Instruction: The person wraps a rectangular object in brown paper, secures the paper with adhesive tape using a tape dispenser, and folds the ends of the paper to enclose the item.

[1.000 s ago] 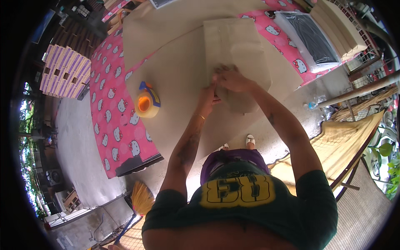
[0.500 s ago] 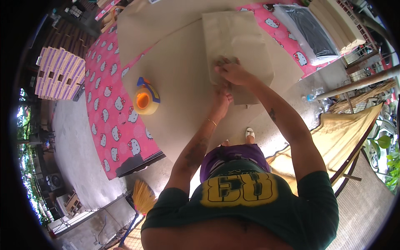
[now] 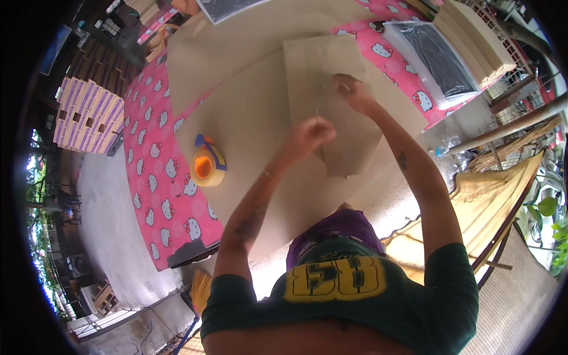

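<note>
A flat brown paper-covered package (image 3: 307, 59) lies lengthwise on the brown sheet (image 3: 248, 112) that covers the table's middle. Above its near left edge is my left hand (image 3: 312, 134), its fingers curled in and slightly blurred. My right hand (image 3: 352, 94), fingers bent together, hangs over the package's middle, farther away and to the right. Thin bright glints show between the hands; whether they hold something clear, I cannot make out. To the left of the package stands a tape dispenser (image 3: 207, 160) with a yellowish roll, orange core and blue part, touched by neither hand.
A pink patterned cover (image 3: 157, 171) shows along the table's left side. At the far right lie a black panel in clear plastic (image 3: 438, 56) and long brown cartons (image 3: 473, 35). Stacked boxes (image 3: 89, 115) stand on the left floor; a broom (image 3: 201, 290) is near the table's front-left corner.
My hands were close together on the package; now they are apart, the right one farther right, the left one raised. The view has shifted slightly. The tape dispenser stays beside the package.
</note>
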`<move>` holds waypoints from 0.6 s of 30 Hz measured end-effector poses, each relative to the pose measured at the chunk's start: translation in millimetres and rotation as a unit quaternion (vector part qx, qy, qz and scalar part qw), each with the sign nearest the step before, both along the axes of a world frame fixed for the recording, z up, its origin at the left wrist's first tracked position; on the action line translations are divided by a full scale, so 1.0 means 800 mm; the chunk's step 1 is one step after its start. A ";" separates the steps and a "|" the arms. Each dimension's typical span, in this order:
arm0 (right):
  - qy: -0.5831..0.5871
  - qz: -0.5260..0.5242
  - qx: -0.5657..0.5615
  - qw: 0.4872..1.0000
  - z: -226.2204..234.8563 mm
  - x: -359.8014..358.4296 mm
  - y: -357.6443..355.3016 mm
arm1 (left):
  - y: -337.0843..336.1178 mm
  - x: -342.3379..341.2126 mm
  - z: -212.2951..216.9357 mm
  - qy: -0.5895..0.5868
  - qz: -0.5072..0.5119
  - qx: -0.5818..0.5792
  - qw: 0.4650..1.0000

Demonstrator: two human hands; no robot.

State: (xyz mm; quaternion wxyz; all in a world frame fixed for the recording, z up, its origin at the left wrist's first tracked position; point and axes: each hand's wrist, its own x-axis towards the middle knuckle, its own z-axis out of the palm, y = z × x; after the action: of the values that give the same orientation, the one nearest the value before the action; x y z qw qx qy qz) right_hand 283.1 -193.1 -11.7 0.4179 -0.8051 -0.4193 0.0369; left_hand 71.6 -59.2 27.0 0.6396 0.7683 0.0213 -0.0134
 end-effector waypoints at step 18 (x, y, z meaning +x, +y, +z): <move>-0.287 0.085 -0.226 0.927 -0.041 0.251 0.121 | 0.171 0.338 -0.094 -0.052 0.111 0.629 0.768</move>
State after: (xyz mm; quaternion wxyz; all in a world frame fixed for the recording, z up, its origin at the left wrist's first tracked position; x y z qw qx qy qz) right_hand 483.6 -96.2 -44.5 0.0821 -0.8156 -0.5688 -0.0668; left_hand 342.1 77.9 -48.2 0.0106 0.9904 0.0766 0.1145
